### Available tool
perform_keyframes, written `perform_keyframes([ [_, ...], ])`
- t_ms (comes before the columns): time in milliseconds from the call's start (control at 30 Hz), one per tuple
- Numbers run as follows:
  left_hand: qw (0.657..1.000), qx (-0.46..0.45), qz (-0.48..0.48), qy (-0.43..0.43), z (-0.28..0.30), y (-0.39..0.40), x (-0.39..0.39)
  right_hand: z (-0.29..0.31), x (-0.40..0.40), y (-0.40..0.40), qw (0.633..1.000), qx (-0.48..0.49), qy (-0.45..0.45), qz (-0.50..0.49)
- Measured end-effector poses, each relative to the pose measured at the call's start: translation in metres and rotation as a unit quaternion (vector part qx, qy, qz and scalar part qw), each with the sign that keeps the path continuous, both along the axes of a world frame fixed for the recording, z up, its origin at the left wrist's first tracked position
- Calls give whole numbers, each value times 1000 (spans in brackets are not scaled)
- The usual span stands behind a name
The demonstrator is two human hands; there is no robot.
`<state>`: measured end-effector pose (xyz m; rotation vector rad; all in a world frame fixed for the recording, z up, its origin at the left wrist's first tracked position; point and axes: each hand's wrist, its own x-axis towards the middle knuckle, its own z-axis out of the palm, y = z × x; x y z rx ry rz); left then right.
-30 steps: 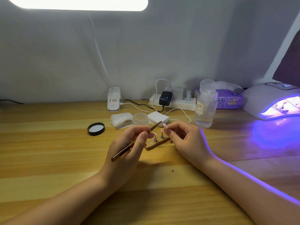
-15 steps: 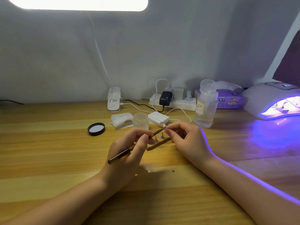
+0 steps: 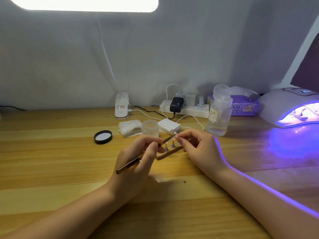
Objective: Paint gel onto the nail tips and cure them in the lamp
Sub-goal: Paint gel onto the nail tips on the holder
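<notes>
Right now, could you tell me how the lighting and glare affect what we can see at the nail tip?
Head view: the desk lamp overhead is blown out to white; the curing lamp casts violet glare on the table and rims the right hand; the nail tip at the brush in the left hand is tiny and soft, gel indistinct; wide-angle bending at the edges.

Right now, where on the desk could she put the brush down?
Bare wood lies left of the black lid, and in front of the left hand. It is crowded between the jar, power strip and bottle.
</notes>
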<state>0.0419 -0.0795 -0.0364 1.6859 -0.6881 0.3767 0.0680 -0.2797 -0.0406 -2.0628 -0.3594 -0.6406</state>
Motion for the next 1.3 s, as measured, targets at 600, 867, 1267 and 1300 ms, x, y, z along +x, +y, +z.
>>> perform_keyframes([
  [600, 1000, -11, 0, -16, 2, -1, 2, 1, -1, 1, 1000, -3, 0, -1],
  [867, 997, 60, 19, -45, 2, -1, 1, 2, -2, 1, 1000, 4, 4, 9],
  [1267, 1000, 30, -5, -6, 1, 1, -1, 0, -1, 0, 1000, 3, 19, -5],
  [1300, 1000, 25, -7, -7, 1, 1, -1, 0, -1, 0, 1000, 8, 21, -5],
])
